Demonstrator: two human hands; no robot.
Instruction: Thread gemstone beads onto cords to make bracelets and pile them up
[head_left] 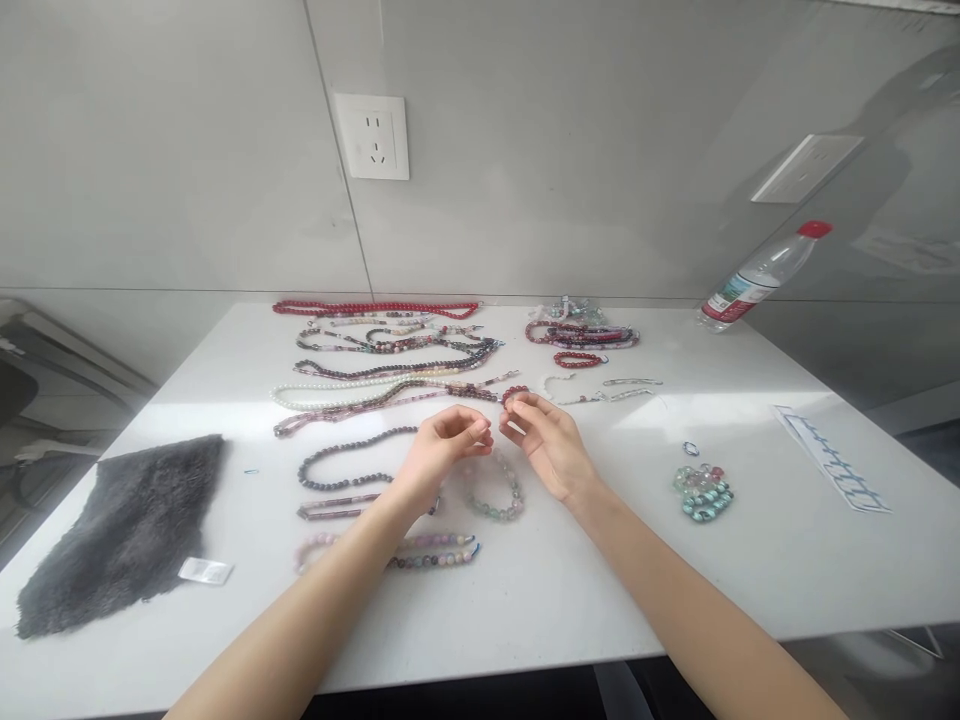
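Bare forearms point(315, 600) come in from the bottom of the view and cross the near edge of the white table point(592, 590), angled inward. Left hand point(455, 440) and right hand point(544, 440) face each other over mid-table, a narrow gap between them. Fingers of both are bent, tips drawn close; cannot tell whether they grip a thread. Clear bead bracelet point(504, 513) sits directly below the gap; whether it hangs or rests is unclear. Red bracelet point(514, 391) shows just beyond the right fingertips. Left side is crowded: pastel beads point(435, 562) partly behind the left forearm, dark necklace point(304, 470) beside it, further strands up to a red necklace point(375, 308) near the wall. Dark cloth point(124, 535) lies along the table's left edge, a strip of tabletop between it and the necklaces. Right side offers more room: broad white surface from the right hand to the turquoise beads point(706, 504), then again to a paper strip point(832, 462) near the right edge. Bottle point(739, 298) stands tilted in view at the far right corner.
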